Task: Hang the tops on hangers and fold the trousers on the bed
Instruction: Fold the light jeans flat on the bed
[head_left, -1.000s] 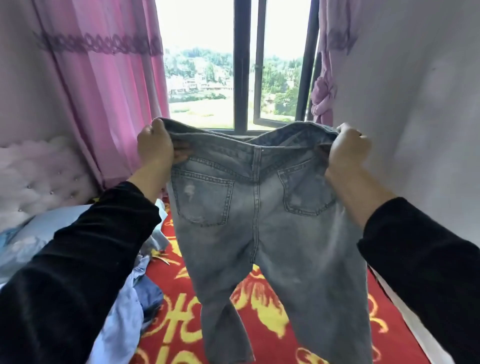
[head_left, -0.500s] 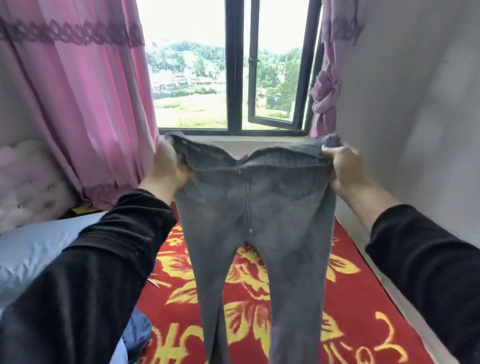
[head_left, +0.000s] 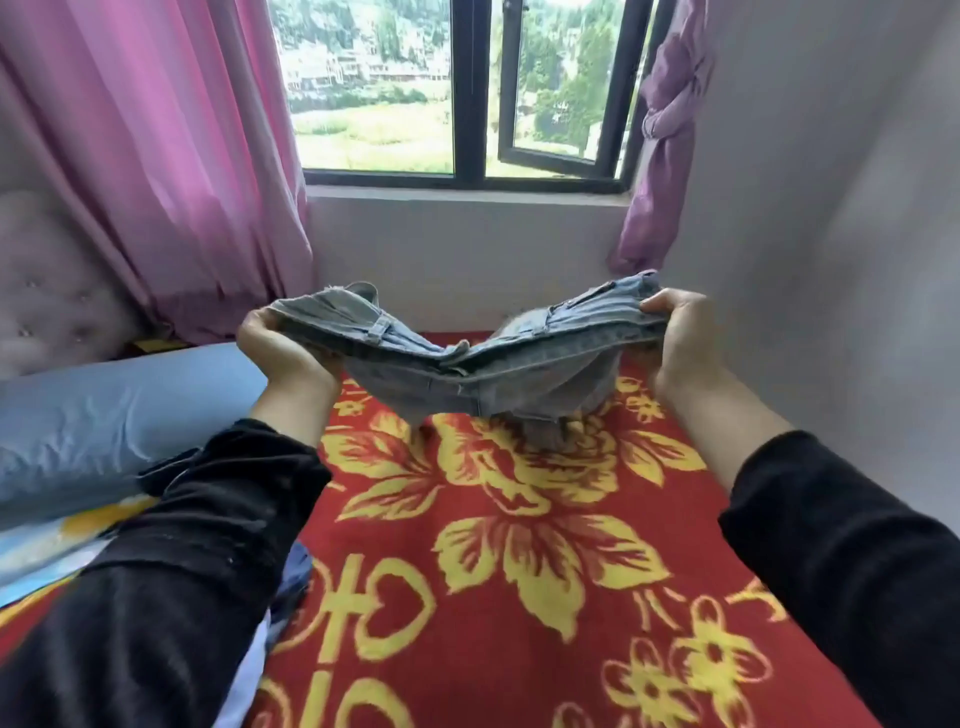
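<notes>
Writing: large yellow characters (head_left: 363, 608) are woven into the red blanket with yellow flowers (head_left: 524, 551) that covers the bed. They sit at the near left of the blanket and are seen at a slant; they cannot be read with certainty. The belt loops of the garment are visible, but any label on them is too small to make out.

Task item: the pair of light blue washed denim trousers (head_left: 467, 374) is held in the air over the far half of the bed, below the black-framed window (head_left: 467, 88). The waistband runs between both hands and sags in the middle. The legs hang bunched beneath it; whether they touch the blanket cannot be told.

Left hand (head_left: 283, 348): palm up, fingers (head_left: 257, 327) curled round the left end of the waistband.

Right hand (head_left: 680, 338): fingers (head_left: 660, 302) folded over the right end, pinching the doubled denim.

Both forearms wear black velvet sleeves (head_left: 197, 545).

Surroundings: a pale blue pillow (head_left: 119, 415) lies left of the blanket. A pink curtain (head_left: 171, 156) hangs behind it.
</notes>
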